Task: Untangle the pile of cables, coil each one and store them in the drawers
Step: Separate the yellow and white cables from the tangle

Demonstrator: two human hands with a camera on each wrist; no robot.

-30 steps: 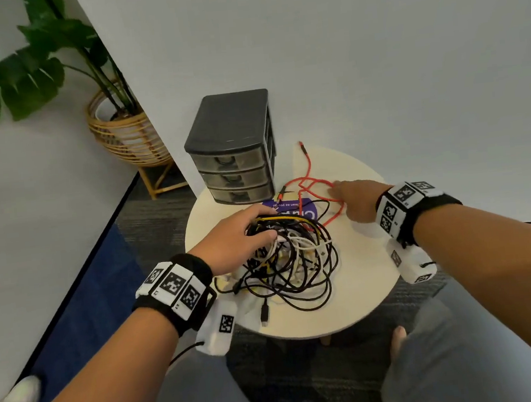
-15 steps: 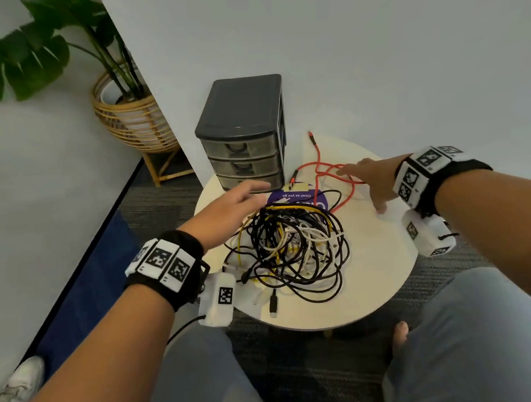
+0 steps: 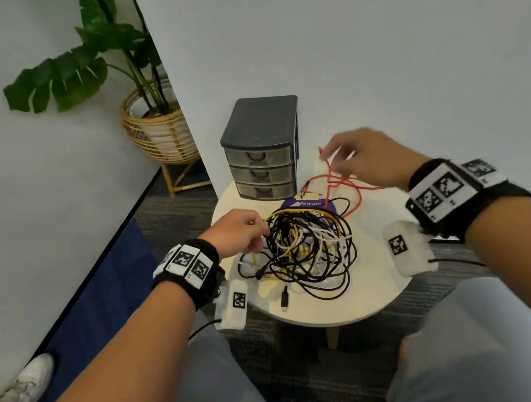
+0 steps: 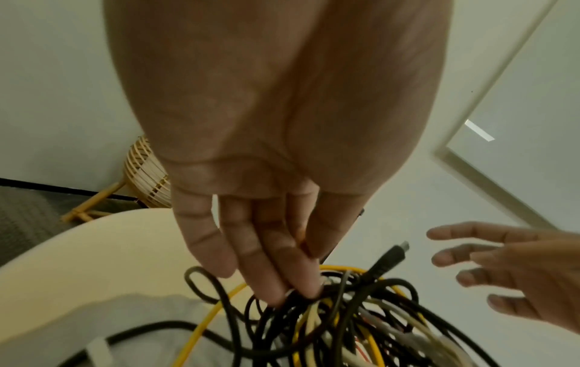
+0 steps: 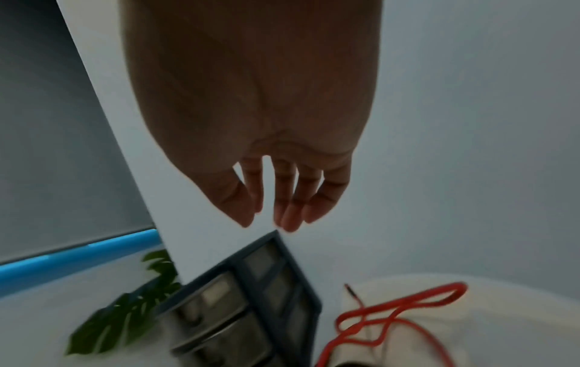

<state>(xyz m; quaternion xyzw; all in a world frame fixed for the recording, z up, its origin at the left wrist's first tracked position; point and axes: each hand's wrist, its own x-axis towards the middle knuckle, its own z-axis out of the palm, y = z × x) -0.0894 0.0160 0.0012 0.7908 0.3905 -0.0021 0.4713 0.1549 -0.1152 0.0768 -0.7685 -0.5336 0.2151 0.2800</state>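
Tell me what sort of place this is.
Probably an office or lounge corner: grey carpet, a potted plant in a rattan stand, and a small round table holding a three-drawer organiser.

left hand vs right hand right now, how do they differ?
The left hand is low on the edge of the cable pile, fingertips pinching black strands; the right hand hovers above the red cable with nothing in its fingers. The left hand's fingers are bunched together; the right hand's are spread and relaxed. The left hand sits near the table's front; the right hand is further back, beside the drawer unit. Both wear tagged wristbands.
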